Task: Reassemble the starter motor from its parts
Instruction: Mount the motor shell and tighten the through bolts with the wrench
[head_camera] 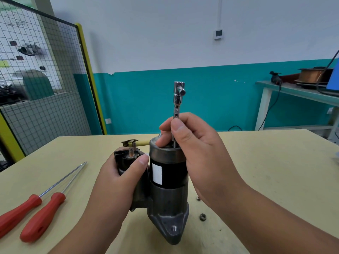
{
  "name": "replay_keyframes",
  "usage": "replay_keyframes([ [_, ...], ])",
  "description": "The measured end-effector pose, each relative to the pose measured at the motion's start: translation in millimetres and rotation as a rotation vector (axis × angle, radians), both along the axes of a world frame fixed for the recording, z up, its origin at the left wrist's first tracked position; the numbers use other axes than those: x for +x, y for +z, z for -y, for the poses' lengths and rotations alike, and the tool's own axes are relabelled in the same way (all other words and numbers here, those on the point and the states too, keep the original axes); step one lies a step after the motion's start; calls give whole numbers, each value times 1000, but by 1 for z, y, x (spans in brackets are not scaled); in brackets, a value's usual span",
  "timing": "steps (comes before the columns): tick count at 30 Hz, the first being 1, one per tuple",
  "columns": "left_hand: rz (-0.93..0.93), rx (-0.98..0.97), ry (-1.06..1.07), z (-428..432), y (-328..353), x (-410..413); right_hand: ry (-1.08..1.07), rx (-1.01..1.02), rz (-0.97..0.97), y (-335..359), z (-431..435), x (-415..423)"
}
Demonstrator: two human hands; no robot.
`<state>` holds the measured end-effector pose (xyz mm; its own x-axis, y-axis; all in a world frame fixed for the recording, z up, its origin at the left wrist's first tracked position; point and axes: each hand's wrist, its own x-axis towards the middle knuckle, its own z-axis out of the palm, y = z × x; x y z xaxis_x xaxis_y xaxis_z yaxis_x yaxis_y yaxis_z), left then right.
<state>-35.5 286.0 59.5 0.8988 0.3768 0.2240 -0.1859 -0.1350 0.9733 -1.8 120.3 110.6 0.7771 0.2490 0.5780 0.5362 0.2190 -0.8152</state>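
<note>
The left hand (117,180) grips the upright black-and-grey metal starter motor (168,173), the right hand (198,149) pinches the slim chrome socket driver (177,99) on its top, and a tilted driver could slip off or cross-thread.

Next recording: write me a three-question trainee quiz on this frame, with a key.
1. True or false: the left hand grips the side of the upright starter motor.
2. What pinches the socket tool above the motor? A. right hand B. left hand C. nothing
3. Fill in: the two screwdrivers have ___ handles.
Key: 1 true; 2 A; 3 red.
</note>
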Motion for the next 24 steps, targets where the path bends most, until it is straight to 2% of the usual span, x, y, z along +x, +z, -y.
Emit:
replay_keyframes([
  [24, 23, 7, -6, -2, -2, 2, 2, -1, -3, 0, 1, -2],
])
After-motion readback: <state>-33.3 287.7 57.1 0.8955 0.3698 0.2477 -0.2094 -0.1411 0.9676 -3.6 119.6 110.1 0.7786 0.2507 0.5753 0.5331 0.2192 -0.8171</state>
